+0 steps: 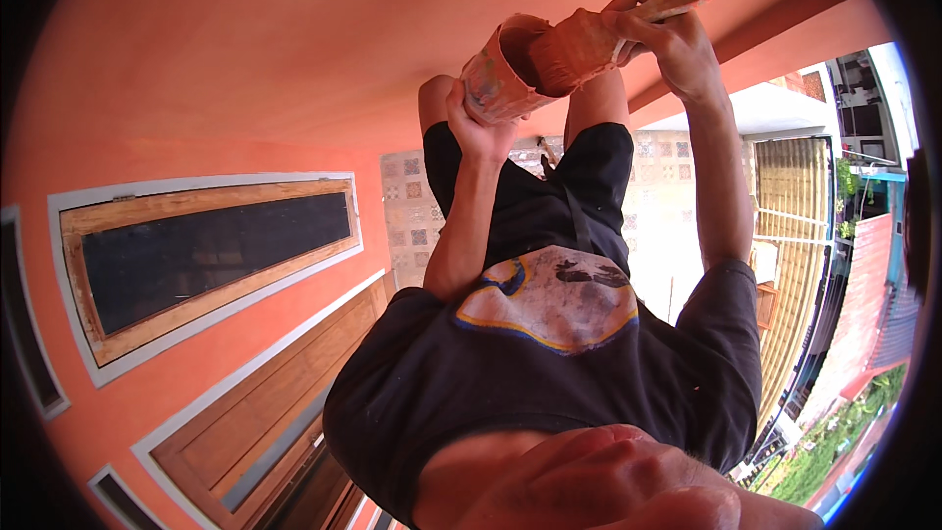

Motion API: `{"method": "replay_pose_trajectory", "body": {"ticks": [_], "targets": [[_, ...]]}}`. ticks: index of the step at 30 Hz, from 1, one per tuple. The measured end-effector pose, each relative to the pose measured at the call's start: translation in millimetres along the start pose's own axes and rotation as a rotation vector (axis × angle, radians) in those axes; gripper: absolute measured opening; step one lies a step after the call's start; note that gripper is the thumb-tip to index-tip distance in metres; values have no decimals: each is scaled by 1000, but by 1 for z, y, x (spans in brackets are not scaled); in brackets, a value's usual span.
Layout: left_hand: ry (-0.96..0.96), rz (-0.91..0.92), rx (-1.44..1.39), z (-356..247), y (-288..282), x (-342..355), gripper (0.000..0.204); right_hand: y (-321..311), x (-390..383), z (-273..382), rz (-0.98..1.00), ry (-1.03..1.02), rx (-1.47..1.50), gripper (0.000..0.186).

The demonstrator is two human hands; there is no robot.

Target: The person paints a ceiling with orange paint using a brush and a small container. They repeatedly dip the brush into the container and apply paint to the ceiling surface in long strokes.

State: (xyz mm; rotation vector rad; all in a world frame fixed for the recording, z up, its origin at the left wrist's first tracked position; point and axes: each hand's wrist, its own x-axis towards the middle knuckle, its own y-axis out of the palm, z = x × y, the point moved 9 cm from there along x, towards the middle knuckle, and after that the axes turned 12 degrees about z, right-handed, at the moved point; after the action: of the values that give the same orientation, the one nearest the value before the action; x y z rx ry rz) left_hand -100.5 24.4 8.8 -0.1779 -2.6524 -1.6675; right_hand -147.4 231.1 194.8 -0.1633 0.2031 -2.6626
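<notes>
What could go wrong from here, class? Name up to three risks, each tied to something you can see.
Spill: the container in the left hand looks tilted, so any loose paint might run out.
Drips: the brush in the right hand has orange-coated bristles, which could drip onto the black shorts or patterned floor.

– What is surrounding the space?
– A smooth orange-painted wall is stretching across the top, and a rectangular dark-glass window with a light wooden frame is sitting at left.
– And the floor?
– Pale tiles with square patterns are covering it; bright daylight is falling on tan corrugated sheeting at right.
</notes>
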Motion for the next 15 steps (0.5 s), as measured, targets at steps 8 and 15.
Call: {"method": "replay_pose_trajectory", "body": {"ticks": [8,15], "targets": [[36,33,14,-4,-5,5,56,1,1,10,-18,23,-51,17],[47,47,6,-10,-9,5,53,0,7,14,-22,16,-99,17]]}}
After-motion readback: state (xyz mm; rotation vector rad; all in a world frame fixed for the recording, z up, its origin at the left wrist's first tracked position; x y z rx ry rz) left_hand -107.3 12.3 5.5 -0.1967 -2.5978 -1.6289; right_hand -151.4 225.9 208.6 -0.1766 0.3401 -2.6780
